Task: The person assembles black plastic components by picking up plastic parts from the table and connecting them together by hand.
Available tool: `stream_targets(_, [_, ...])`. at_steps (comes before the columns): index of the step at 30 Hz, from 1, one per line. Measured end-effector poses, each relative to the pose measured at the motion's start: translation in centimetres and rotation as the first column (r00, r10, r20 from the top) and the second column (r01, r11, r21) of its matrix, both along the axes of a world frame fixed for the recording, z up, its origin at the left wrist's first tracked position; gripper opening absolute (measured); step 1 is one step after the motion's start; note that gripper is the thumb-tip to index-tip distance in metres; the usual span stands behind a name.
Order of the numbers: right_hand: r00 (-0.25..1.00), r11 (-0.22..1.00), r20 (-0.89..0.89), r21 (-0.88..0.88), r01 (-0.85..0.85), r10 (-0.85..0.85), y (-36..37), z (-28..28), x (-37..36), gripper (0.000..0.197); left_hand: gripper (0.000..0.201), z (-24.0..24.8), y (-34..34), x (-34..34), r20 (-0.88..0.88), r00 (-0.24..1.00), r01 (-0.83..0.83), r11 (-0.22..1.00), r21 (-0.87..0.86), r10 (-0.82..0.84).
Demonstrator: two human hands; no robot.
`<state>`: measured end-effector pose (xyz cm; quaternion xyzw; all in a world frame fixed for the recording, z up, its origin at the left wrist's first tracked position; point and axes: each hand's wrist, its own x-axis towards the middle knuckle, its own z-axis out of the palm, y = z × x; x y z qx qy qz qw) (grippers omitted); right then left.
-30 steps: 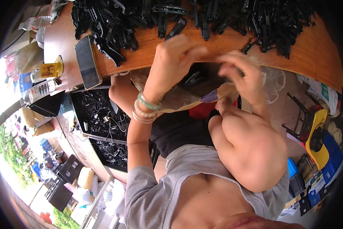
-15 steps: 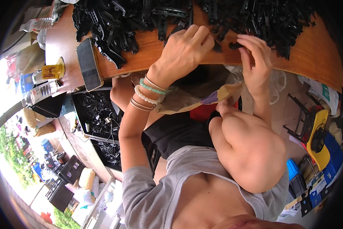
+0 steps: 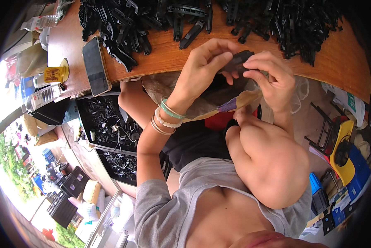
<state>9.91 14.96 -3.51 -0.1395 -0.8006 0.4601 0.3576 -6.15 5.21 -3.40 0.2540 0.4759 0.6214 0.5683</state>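
Between my hands, just in front of the table edge, is a dark black plastic part point(image 3: 238, 62). My left hand point(image 3: 206, 64), with bracelets on its wrist, is closed on the part's left side, some fingertips showing below it. My right hand point(image 3: 272, 76) pinches the part's right end between thumb and fingers. Below them an open plastic sack point(image 3: 202, 111) with a yellowish rim hangs over my lap; its inside is dark. Ahead on the table lie a left heap of black plastic parts point(image 3: 140, 20) and a right heap of black plastic parts point(image 3: 293, 25).
The brown wooden table point(image 3: 160, 62) curves along in front of me. A phone point(image 3: 95, 68) lies at its left edge, near a yellow tape roll point(image 3: 55, 74). Black trays point(image 3: 107, 144) of parts and cables stand low at left. A yellow chair point(image 3: 343, 151) is at right.
My left hand has come back from the left heap toward me and down. Both hands now meet on a black plastic part over the sack; before, they were apart.
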Motion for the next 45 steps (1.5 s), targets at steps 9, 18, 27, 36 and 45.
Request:
stream_targets(9, [0.998,0.987,-0.007,0.148,0.058,-0.057,-1.0,0.0,-0.4,0.026,0.027,1.5,-1.9,-0.8,-0.199,0.963,0.169,0.983,-0.072,-0.18])
stream_targets(18, [0.996,0.974,0.056,0.221,0.057,-0.071,-1.1,0.5,-0.8,0.037,0.038,1.6,-3.0,-0.2,-0.813,0.583,0.152,0.984,0.09,-0.015])
stream_targets(27, [0.997,0.997,0.059,0.054,0.049,-0.052,-1.8,0.0,-0.6,0.046,0.037,1.2,-3.1,-0.2,-0.875,0.48,0.188,0.968,0.169,0.06])
stream_targets(36, [0.997,0.996,0.063,0.07,0.047,-0.051,-1.6,-0.3,-0.3,0.04,0.035,0.9,-2.9,-0.5,-0.862,0.506,0.199,0.971,0.132,0.014])
stream_targets(45, [0.973,0.973,0.131,0.156,0.169,-0.189,0.5,-1.5,-1.2,0.024,0.017,-0.9,-1.0,-4.1,-0.956,0.094,-0.209,0.944,0.254,0.278])
